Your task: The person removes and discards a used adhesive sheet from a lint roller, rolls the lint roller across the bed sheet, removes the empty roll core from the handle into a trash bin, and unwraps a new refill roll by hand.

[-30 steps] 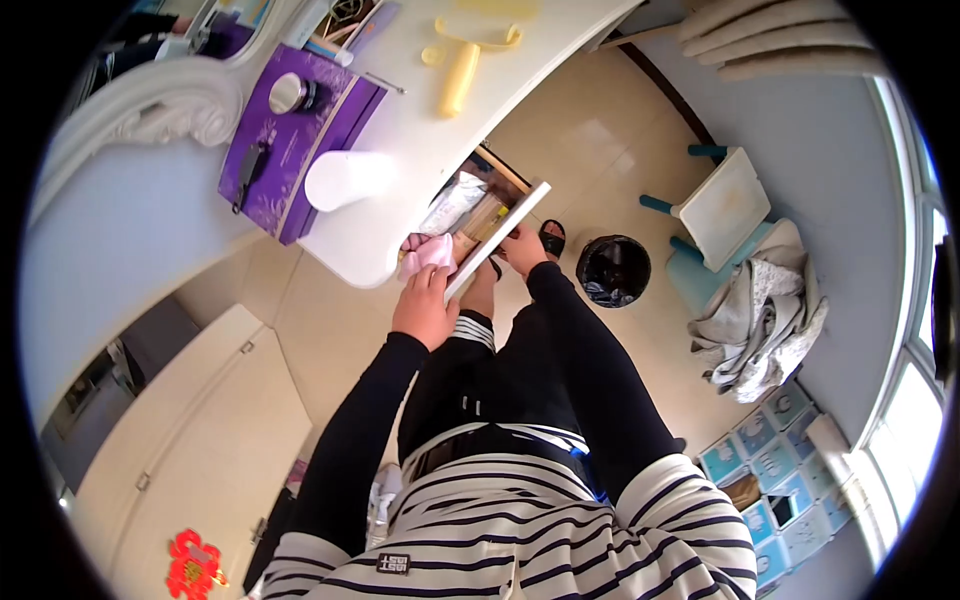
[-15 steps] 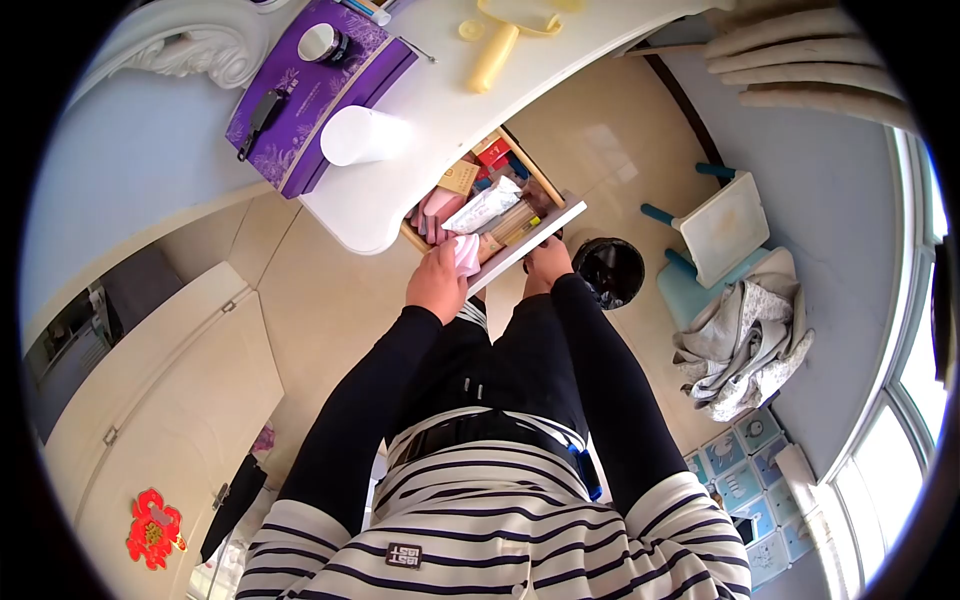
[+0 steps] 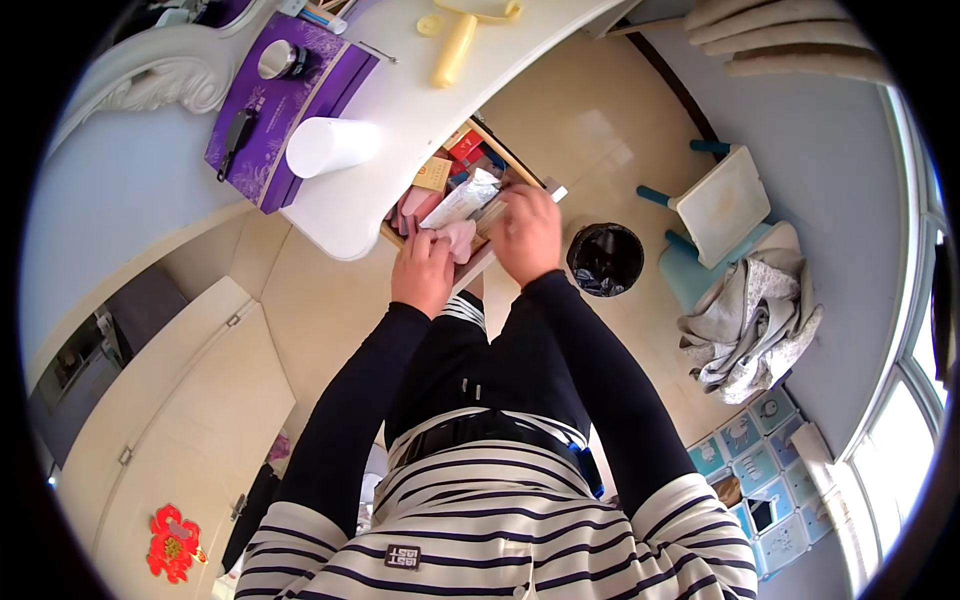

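Note:
The drawer [image 3: 474, 268] stands pulled out from under the white table, packed with small things. My left hand [image 3: 424, 273] is at its near left corner, fingers curled against a soft, folded pink cloth [image 3: 459, 239]. Over the drawer's front right part is my right hand [image 3: 528, 234], slightly blurred, with its fingers bent down among the contents; what its fingertips touch is hidden. Between the hands lies a white and silver packet [image 3: 462, 200]. Behind it are a tan box [image 3: 433, 174] and a red box [image 3: 465, 145]. Pink items [image 3: 412, 206] fill the left side.
On the white table [image 3: 420, 110] are a purple box [image 3: 262, 125], a white cylinder [image 3: 333, 146] and a yellow tube-shaped thing [image 3: 455, 50]. A black-lined bin [image 3: 605, 259] stands on the floor to the right, before a chair [image 3: 722, 205] with grey cloth [image 3: 745, 315].
My right hand has left the drawer front's outer side and come up over the drawer. The left hand has shifted slightly on the pink cloth. The view has moved a little.

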{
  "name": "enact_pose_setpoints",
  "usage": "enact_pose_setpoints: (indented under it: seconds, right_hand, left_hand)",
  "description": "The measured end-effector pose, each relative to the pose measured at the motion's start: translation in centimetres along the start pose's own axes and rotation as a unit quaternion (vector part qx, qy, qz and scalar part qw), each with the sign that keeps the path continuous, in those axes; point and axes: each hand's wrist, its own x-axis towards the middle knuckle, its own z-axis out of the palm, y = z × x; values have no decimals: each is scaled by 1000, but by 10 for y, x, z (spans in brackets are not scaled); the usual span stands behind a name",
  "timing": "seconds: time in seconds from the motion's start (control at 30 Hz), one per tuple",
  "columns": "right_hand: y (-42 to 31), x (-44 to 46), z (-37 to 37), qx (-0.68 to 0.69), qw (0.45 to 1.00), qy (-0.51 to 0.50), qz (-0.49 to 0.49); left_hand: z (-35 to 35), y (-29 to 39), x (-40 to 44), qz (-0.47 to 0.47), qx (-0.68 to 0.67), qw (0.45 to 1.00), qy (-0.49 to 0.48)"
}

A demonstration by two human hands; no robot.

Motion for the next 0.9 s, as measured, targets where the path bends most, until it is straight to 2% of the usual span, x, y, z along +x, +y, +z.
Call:
enact_pose_setpoints:
  seconds: [0.07, 0.1, 0.13, 0.27, 0.33, 0.4, 0.5, 0.6, 0.63, 0.73, 0.77, 0.87, 0.9]
  right_hand:
    - [-2, 11, 13, -42, 995, -81, -42]
    - [-2, 15, 14, -114, 981, -153, -28]
    - [-2, 17, 13, -183, 957, -223, -13]
    - [15, -4, 22, -267, 934, -236, -16]
    - [21, -13, 19, -264, 929, -258, -37]
    - [27, -18, 19, -242, 939, -239, -44]
    - [31, -20, 17, -188, 961, -203, -30]
    - [23, -23, 2, -144, 982, -122, 25]
    - [22, -26, -3, -111, 991, -57, 56]
    - [16, -49, 5, 11, 957, 66, 283]
    - [13, -55, 8, 72, 936, 79, 335]
    - [9, -75, 17, 223, 866, -184, 408]
    - [8, -81, 27, 223, 875, -174, 394]
  left_hand:
    - [-11, 7, 25, 57, 38, 997, 46]
    - [-11, 6, 38, 85, 56, 992, 70]
    - [-6, 0, 49, 90, 108, 989, 54]
    - [-8, -26, 91, 99, 276, 956, 13]
    - [-13, -40, 94, 139, 298, 944, 13]
    - [-12, -46, 93, 172, 309, 935, 39]
    - [-8, -45, 91, 155, 319, 934, 34]
    - [-6, -43, 91, 156, 319, 935, 25]
    - [-7, -42, 91, 155, 320, 934, 19]
    - [-12, -35, 84, 169, 303, 938, 29]
    - [-16, -30, 78, 147, 294, 944, -21]
    - [-15, -19, 60, 177, 281, 941, -67]
    - [-9, -20, 53, 185, 251, 946, -84]
